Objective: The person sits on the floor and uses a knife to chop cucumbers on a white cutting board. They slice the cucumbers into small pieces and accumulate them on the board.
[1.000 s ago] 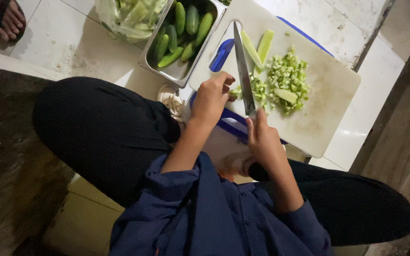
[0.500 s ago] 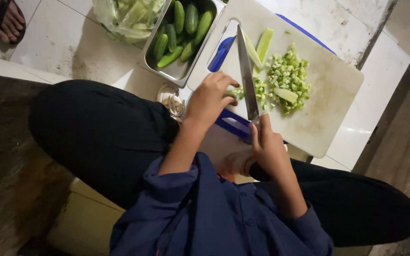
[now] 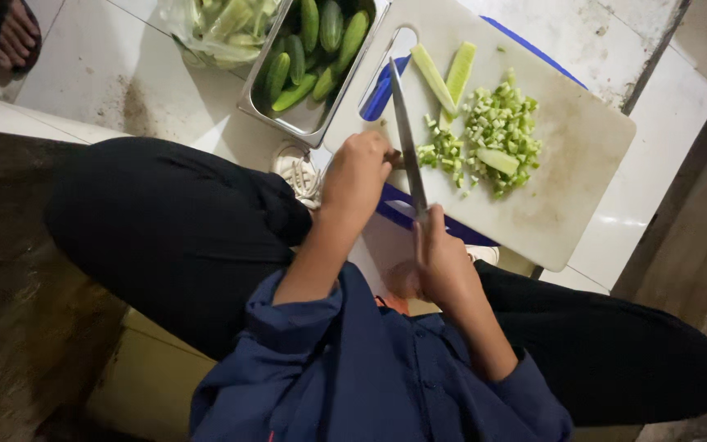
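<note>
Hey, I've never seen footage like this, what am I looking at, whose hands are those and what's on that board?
One camera, worn on a person's head, looks down at their own lap and hands. The person sits with a white cutting board in front of them. The right hand grips a long knife; the left hand holds a cucumber piece against the board. On the board lie diced cucumber and two long cucumber strips. Beside it, a metal tray holds whole cucumbers, and a plastic bag holds trimmings. Another person's sandalled foot shows at the corner.
</note>
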